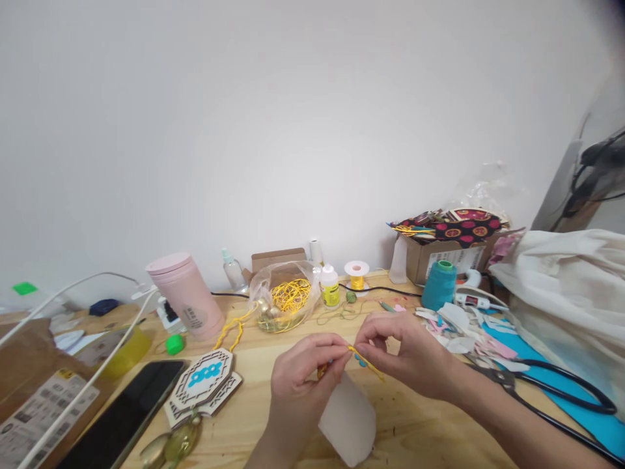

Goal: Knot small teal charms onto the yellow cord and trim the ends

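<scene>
My left hand [305, 374] pinches a yellow cord [375, 370] between thumb and fingertips, over the front middle of the table. Close by on the right, my right hand [403, 345] has its thumb and fingers closed on the same cord. Small blue pieces [360, 360], beads or knots, sit along the cord between and below the fingertips. A patterned bit of yellow is partly covered by the left fingers. Beneath the hands is a pale flat piece [349, 417] with angled corners; whether it hangs from the cord or lies on the table, I cannot tell.
Left stand a pink tumbler [188, 299], a phone [129, 417] and hexagonal wooden ornaments [208, 378]. Behind are a bag of yellow cord [290, 296], a glue bottle [330, 290] and a yellow spool [357, 280]. Right are a teal thread cone [439, 286], paper scraps and black-handled scissors [508, 379].
</scene>
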Tool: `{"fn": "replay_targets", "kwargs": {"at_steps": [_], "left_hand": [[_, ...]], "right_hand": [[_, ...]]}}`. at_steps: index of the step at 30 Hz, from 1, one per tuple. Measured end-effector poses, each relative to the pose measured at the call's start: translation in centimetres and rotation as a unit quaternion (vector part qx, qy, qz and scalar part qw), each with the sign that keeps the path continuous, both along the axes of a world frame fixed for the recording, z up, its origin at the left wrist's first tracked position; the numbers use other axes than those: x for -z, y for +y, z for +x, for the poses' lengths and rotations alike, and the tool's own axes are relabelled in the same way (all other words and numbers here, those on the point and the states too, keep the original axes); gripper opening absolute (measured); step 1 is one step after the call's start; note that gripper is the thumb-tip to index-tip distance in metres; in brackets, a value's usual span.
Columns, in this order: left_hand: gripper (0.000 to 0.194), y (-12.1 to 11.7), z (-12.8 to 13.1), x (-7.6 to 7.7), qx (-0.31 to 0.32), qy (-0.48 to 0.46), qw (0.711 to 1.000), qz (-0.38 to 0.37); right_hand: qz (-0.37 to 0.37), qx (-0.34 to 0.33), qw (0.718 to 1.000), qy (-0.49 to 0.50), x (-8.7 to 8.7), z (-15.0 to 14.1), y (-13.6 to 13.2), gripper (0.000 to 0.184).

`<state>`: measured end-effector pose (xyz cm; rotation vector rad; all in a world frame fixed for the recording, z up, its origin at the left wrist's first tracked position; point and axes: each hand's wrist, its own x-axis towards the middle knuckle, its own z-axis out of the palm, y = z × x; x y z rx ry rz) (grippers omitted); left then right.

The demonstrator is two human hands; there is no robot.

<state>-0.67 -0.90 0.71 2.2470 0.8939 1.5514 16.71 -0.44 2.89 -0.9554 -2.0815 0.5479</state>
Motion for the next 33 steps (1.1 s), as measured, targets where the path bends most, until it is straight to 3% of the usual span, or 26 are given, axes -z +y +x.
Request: {"fn": "replay_targets", "kwargs": {"at_steps": [5, 8, 16, 21, 27, 33], "left_hand": [[0.015, -0.2, 0.2, 0.2, -0.034, -0.003, 0.999, 0.000], [0.015, -0.3, 0.3, 0.3, -0.064, -0.016, 0.998, -0.002], [0.016, -0.4, 0.4, 0.6, -0.105, -0.035, 0.993, -0.050], [0.013, -0.5, 0.4, 0.4, -0.115, -0.041, 0.992, -0.029], [0.014, -0.4, 0.2, 0.8, -0.121, -0.072, 0.988, -0.064], [0.015, -0.2, 0.1, 0.8, -0.118, -0.095, 0.986, -0.074]], "right_hand": [[0.148, 0.024, 0.989, -0.006, 0.5, -0.7, -0.1, 0.012], [0.189, 0.033, 0.982, 0.000, 0.6, -0.9, -0.3, 0.013], [0.114, 0.044, 0.992, 0.017, 0.4, -1.2, -0.6, 0.012], [0.135, 0.057, 0.989, 0.026, 0.2, -1.3, -0.6, 0.012], [0.141, 0.067, 0.987, 0.024, 0.3, -1.4, -0.4, 0.013], [0.018, 0.045, 0.998, 0.034, 0.3, -1.1, -0.4, 0.015]]}}
